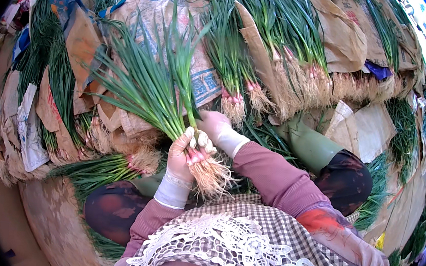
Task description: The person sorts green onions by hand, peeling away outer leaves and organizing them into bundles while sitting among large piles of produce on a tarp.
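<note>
The left hand, in a white glove, is closed tight around a bunch of green onions just above the roots — the grip sits where the stalks are thickest, so the stems stay gathered while the leaves fan up and to the left. The pale roots hang free below the fist, toward the person. The right hand, also gloved, rests against the bunch just to the right of the fist, fingers curled at the stalks; whether it pinches a stem or only steadies them I cannot tell.

Beyond the hands, more bundles lie in rows with their roots all pointing near — likely so each can be grabbed by the root end. Brown paper sacks lie between and under them, keeping layers apart. Another bundle lies near left by the knee. A green boot sticks out to the right among the leaves, and a checked apron with lace trim covers the lap.
</note>
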The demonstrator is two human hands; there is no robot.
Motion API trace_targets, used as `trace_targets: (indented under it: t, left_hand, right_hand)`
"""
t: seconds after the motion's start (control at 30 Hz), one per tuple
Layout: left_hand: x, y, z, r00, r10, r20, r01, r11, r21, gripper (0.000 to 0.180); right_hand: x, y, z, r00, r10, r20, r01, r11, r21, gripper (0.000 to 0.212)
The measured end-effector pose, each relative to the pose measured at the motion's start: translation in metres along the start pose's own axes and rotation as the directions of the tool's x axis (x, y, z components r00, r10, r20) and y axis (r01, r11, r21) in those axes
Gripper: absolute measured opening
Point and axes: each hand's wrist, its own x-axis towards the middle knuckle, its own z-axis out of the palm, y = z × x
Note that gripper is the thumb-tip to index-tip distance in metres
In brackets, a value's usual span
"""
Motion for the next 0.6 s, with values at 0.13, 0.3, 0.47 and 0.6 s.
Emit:
trace_targets:
  t: [0.13,0.3,0.47,0.6]
  left_hand:
    - [0.004,0.004,0.013,0.976,0.102,-0.193,-0.045,0.959,0.279,0.024]
    - [0.012,-0.001,-0.028,0.851,0.139,-0.506,0.001,0.964,0.266,0.019]
    - [0.017,-0.005,-0.025,0.904,0.065,-0.422,0.033,0.975,0.220,0.021]
    - [0.016,-0.002,-0.024,0.890,0.057,-0.453,0.066,0.965,0.252,0.021]
  right_hand:
    - [-0.046,0.010,-0.013,0.802,0.065,0.593,0.217,0.894,-0.392,0.029]
    - [-0.006,0.027,-0.079,0.977,-0.161,-0.138,0.117,0.953,-0.281,0.024]
    - [0.031,0.061,-0.132,0.888,0.251,-0.386,-0.408,0.817,-0.407,0.029]
    - [0.045,0.060,-0.153,0.946,0.308,-0.098,-0.294,0.946,0.135,0.032]
